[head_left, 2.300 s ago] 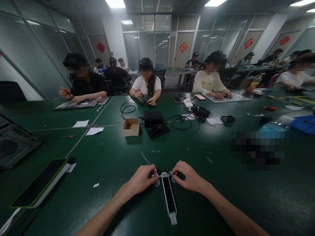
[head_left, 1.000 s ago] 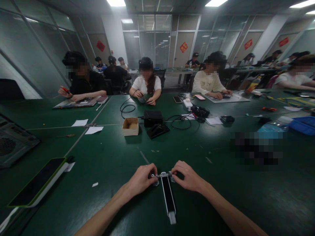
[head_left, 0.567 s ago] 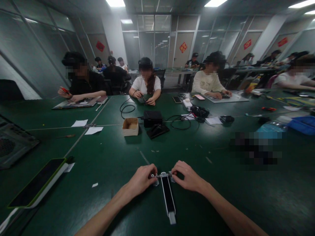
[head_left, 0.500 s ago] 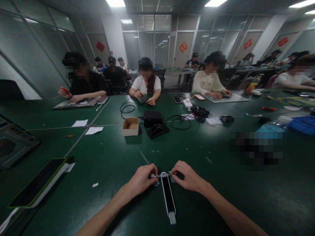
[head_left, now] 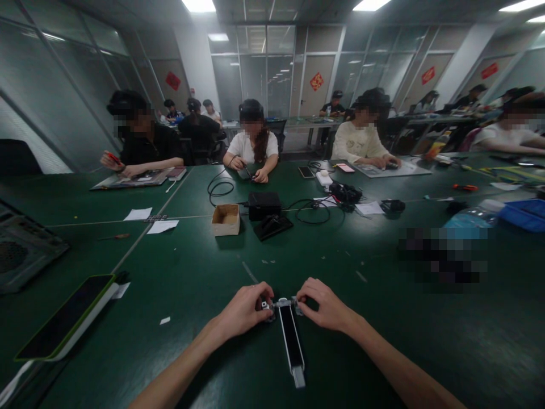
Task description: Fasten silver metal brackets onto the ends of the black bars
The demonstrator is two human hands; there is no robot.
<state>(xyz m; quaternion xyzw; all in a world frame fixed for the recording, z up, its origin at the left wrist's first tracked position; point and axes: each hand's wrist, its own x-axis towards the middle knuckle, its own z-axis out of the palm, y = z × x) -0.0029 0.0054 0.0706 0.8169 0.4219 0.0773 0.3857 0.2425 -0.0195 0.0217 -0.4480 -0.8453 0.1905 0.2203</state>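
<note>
Work in hand: long narrow strip with a dark face and pale edges (head_left: 292,336) lies on the green table (head_left: 204,369), midway between the hands, its pale tab toward the wearer; thin crossbar (head_left: 281,304) runs across its far end, with a left end piece (head_left: 267,307) and a right end piece (head_left: 300,308) at the sides.

Grip: left hand (head_left: 242,308) has thumb and forefinger closed to a narrow pinch about the left end piece; right hand (head_left: 326,307) makes a similar pinch at the right end piece, the contact partly covered by its own fingers; neither hand holds the strip's body.

Progress, as judged: the parts are laid in line and the crossbar appears to meet the strip's far end; both end pieces are in the fingers, so handling at the two sides seems unfinished; whether either piece is seated or loose cannot be told, the joints being small and half hidden; release of both pieces is left.

Against the frame half a second earlier: left fingertips sit slightly higher, and the left end piece appears a little turned, showing more of its face; right hand and strip show no clear change.
</note>
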